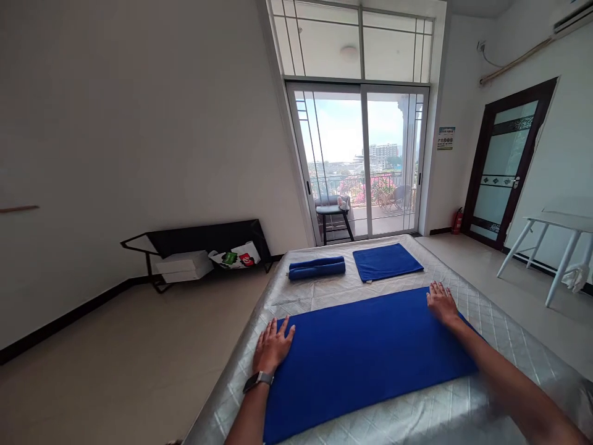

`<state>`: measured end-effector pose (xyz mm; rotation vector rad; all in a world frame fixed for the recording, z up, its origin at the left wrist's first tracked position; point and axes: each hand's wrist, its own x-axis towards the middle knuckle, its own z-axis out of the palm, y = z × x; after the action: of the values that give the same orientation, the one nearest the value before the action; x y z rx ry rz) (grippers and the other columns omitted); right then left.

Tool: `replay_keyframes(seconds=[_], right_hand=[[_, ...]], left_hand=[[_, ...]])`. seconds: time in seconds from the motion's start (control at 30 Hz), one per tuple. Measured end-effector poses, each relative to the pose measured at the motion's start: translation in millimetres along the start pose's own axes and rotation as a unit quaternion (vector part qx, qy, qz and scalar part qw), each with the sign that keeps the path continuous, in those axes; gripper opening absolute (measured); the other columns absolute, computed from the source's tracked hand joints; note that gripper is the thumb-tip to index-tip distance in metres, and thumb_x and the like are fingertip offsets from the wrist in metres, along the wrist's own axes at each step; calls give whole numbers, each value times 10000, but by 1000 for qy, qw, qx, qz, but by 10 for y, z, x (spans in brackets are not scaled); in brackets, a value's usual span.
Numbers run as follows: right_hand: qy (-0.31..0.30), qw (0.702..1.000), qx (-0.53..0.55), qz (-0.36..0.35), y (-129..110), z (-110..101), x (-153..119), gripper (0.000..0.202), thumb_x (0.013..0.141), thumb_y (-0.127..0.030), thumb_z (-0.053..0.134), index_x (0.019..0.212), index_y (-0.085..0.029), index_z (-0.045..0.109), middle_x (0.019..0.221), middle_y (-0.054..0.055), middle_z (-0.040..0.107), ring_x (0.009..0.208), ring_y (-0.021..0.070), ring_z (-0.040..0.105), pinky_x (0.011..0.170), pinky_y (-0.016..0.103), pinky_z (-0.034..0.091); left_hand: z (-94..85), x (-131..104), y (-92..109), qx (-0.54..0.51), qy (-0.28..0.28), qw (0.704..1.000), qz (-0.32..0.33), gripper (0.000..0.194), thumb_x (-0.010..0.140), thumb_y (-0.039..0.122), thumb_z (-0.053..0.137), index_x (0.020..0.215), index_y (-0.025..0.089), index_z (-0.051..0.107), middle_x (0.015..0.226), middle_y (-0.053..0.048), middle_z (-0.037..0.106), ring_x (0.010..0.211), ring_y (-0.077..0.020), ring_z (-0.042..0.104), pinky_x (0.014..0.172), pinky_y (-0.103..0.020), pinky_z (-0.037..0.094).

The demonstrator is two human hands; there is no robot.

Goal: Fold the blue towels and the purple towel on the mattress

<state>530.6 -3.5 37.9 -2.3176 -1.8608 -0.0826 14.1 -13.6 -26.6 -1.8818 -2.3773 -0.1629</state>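
Observation:
A large blue cloth (pixel 365 358) lies spread flat on a bed with a silvery quilted cover (pixel 417 411). My left hand (pixel 273 346), with a watch at the wrist, rests open at the cloth's far left corner. At its far right corner my right hand (pixel 442 301) lies open, fingers stretched over the edge. Neither hand grips anything. Beyond the large cloth sit a rolled blue cloth (pixel 317 267) on the left and a smaller flat blue cloth (pixel 388 261) on the right.
A black bench (pixel 208 238) with white boxes (pixel 183 266) under it stands by the left wall. Sliding glass doors (pixel 338 148) are beyond the bed. On the right are a white table (pixel 560 221), a dark-framed door (pixel 503 167) and a fire extinguisher (pixel 457 221).

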Motion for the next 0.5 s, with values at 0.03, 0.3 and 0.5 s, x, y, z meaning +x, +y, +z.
replay_keyframes(seconds=[0.03, 0.3, 0.5], right_hand=[[22, 999, 5, -36, -186, 0, -102, 584, 994, -230, 237, 1536, -62, 377, 1625, 138, 314, 1530, 247, 195, 1239, 461, 129], [-78, 932, 145, -323, -1749, 293, -1212, 683, 1026, -489, 240, 1577, -89, 292, 1629, 153, 288, 1515, 282, 242, 1231, 453, 190], [-88, 926, 150, -335, -1793, 499, -1389, 421, 967, -419, 601, 1328, -205, 577, 1365, 111, 588, 1161, 260, 609, 971, 478, 522]], left_hand=[[-21, -4, 1, -2, -3, 1000, 1, 579, 1033, 447, 315, 1563, 216, 319, 1610, -157, 337, 1490, -257, 305, 1214, -426, 215], [-317, -152, 236, -15, 29, 999, 37, 586, 1026, 376, 363, 1540, 94, 363, 1603, -226, 309, 1495, -328, 274, 1213, -499, 212], [-158, -825, 794, -45, 35, 970, 238, 525, 1043, 452, 334, 1537, 280, 389, 1617, -60, 346, 1499, -244, 284, 1218, -466, 267]])
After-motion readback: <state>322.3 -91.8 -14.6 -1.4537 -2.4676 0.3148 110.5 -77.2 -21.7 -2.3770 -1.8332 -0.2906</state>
